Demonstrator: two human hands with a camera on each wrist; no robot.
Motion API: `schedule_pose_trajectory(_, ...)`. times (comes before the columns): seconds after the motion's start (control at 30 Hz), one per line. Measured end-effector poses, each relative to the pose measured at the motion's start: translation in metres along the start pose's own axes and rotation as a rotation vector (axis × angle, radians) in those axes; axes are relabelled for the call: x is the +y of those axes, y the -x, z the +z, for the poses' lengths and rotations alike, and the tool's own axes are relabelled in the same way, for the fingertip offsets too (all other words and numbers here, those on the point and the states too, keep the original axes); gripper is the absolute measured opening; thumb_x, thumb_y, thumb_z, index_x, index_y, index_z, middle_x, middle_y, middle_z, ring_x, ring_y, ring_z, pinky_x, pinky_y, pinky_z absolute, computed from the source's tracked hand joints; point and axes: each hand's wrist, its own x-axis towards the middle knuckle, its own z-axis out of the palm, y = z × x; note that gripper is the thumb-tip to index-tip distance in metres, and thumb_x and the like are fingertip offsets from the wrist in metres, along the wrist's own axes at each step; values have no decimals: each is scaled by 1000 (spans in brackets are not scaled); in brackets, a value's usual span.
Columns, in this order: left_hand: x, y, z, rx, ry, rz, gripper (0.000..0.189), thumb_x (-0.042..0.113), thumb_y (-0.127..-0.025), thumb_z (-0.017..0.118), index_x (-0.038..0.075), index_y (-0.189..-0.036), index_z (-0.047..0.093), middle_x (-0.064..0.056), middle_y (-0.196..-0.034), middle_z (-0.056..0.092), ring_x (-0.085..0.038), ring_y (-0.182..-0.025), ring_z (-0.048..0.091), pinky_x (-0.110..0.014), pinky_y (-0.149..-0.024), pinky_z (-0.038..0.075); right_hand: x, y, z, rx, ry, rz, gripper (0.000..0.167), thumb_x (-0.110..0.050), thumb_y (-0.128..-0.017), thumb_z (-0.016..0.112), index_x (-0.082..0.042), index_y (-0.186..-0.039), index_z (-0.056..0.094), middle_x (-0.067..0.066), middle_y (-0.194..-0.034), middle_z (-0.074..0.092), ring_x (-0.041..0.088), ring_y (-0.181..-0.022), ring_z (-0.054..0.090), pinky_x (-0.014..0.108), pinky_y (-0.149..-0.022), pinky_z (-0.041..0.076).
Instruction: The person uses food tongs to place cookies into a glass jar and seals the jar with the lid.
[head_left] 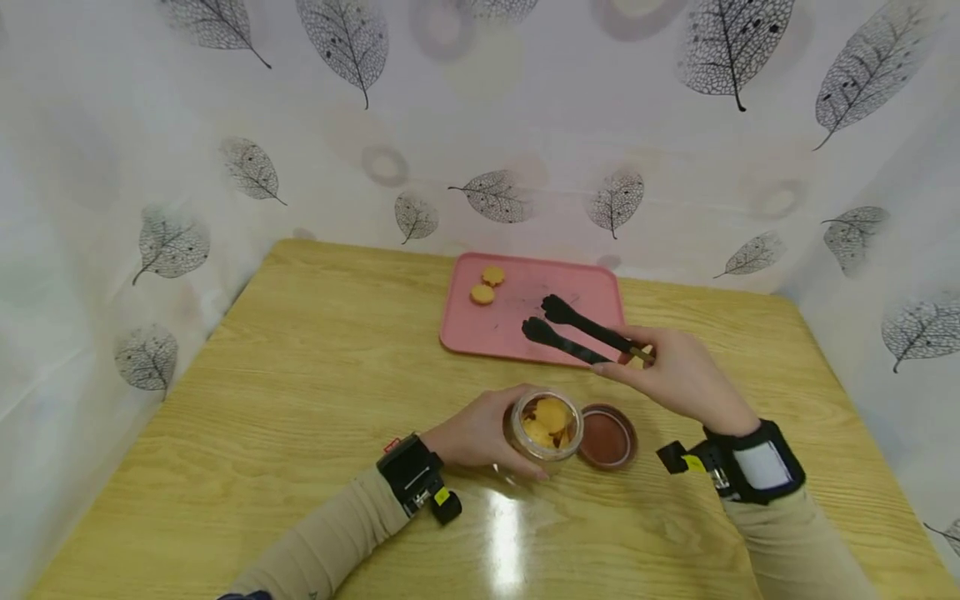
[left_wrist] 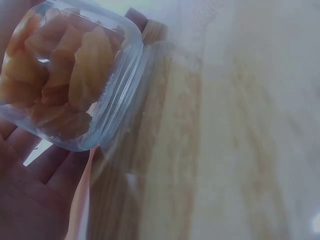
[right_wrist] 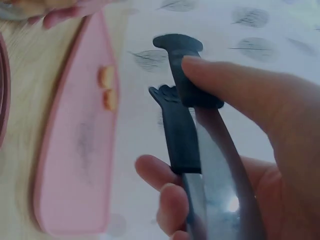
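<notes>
My left hand (head_left: 476,429) is wrapped round a clear glass jar (head_left: 553,456) that has no lid on. Scalloped yellow-brown cookies (head_left: 551,413) fill the jar; through its glass wall (left_wrist: 120,107) they show stacked in the left wrist view. My right hand (head_left: 686,379) holds metal tongs (head_left: 585,323) with black tips, thumb on one arm and fingers on the other. The tongs' arms stand apart with nothing between the tips, which overlap the pink tray (head_left: 465,337) in the head view. In the right wrist view, the thumb (right_wrist: 220,82) lies on a black tip.
Two round cookies (head_left: 482,294) lie side by side at the tray's left. A brown lid (head_left: 606,437) rests on the wooden table (head_left: 337,333) just right of the jar. Behind the table hangs a pale leaf-patterned cloth (head_left: 540,108).
</notes>
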Motion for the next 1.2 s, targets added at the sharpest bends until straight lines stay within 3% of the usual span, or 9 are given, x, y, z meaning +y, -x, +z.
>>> schedule_pose_trajectory(0.2, -2, 0, 0, 8, -8, -11, 88, 37, -68, 98, 29, -143, 52, 14, -131, 59, -7, -122, 55, -31, -106, 44, 8, -54, 32, 3, 5, -6, 60, -47, -87, 80, -9, -132, 69, 4, -90, 71, 19, -76, 63, 36, -62, 49)
schedule_pose_trajectory(0.3, -3, -1, 1, 8, -12, -10, 89, 37, -67, 98, 30, -143, 52, 15, -131, 58, -6, -122, 55, -30, -106, 44, 8, -73, 46, 9, 2, -9, 56, -43, -85, 82, -11, -129, 72, 3, -80, 67, 19, -68, 59, 36, -58, 47)
schedule_pose_trajectory(0.43, -2, -2, 1, 8, -12, 2, 87, 37, -67, 98, 31, -141, 52, 15, -131, 59, -7, -121, 55, -30, -105, 44, 7, -91, 62, 32, 35, -31, 57, -42, -83, 84, -12, -130, 72, -2, -57, 48, 16, -52, 44, 33, -49, 35)
schedule_pose_trajectory(0.6, -1, -2, 1, 10, -12, 10, 86, 36, -66, 98, 30, -140, 53, 15, -130, 60, -7, -120, 56, -30, -105, 45, 4, -106, 74, 46, 88, -38, 54, -43, -82, 84, -9, -124, 74, -5, -50, 39, 15, -48, 36, 33, -48, 30)
schedule_pose_trajectory(0.83, 0, -1, 0, 9, -21, 3, 85, 36, -67, 98, 30, -139, 53, 15, -129, 60, -7, -120, 56, -30, -105, 45, -9, -123, 78, 27, 80, -8, 60, -42, -83, 84, -15, -134, 69, 5, -64, 61, 20, -59, 51, 38, -59, 46)
schedule_pose_trajectory(1.03, 0, 0, 0, 2, -22, -19, 85, 36, -68, 97, 31, -140, 52, 15, -130, 60, -6, -120, 56, -30, -105, 45, -17, -131, 80, -6, 95, 15, 43, -43, -85, 82, -14, -116, 77, 1, -62, 51, 22, -61, 49, 35, -56, 37)
schedule_pose_trajectory(1.2, 0, 0, 0, 1, -26, -19, 86, 37, -68, 97, 31, -141, 51, 15, -130, 60, -6, -121, 55, -31, -105, 45, -18, -130, 82, 7, 74, 14, 30, -40, -85, 83, -13, -98, 76, 2, -69, 55, 21, -63, 48, 34, -56, 34)
